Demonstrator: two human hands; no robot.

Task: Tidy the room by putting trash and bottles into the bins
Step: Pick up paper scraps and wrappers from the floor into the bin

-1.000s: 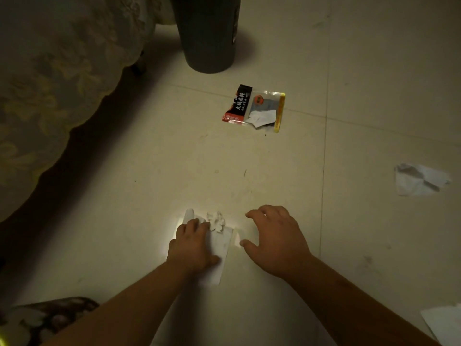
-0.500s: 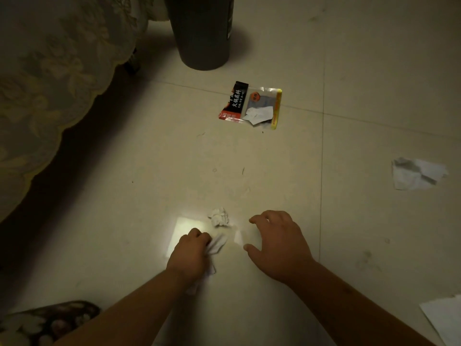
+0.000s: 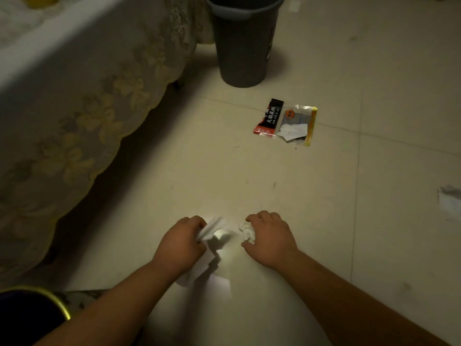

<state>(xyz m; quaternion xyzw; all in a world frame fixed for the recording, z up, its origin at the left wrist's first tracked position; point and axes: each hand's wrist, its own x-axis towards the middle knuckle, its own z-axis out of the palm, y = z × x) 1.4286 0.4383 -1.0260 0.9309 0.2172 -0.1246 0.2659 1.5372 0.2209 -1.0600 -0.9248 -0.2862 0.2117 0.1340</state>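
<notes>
My left hand (image 3: 180,242) is closed on a white sheet of paper (image 3: 212,229), which sticks out above my fingers and hangs below my wrist, lifted off the tiled floor. My right hand (image 3: 270,239) curls over a small crumpled white paper ball (image 3: 247,232), fingers and thumb touching it on the floor. A black, red and clear snack wrapper (image 3: 285,122) lies flat further ahead. Behind it stands a dark grey bin (image 3: 243,46), upright near the top of the view.
A bed with a lace-patterned cover (image 3: 82,113) fills the left side, with dark shadow under its edge. Another crumpled white paper (image 3: 450,199) lies at the far right. A dark container with a yellow rim (image 3: 47,307) shows at the bottom left.
My left hand has gathered the flat sheet and lifted it off the floor. My right hand moved forward onto the crumpled ball. The view tilted up, showing more of the bin.
</notes>
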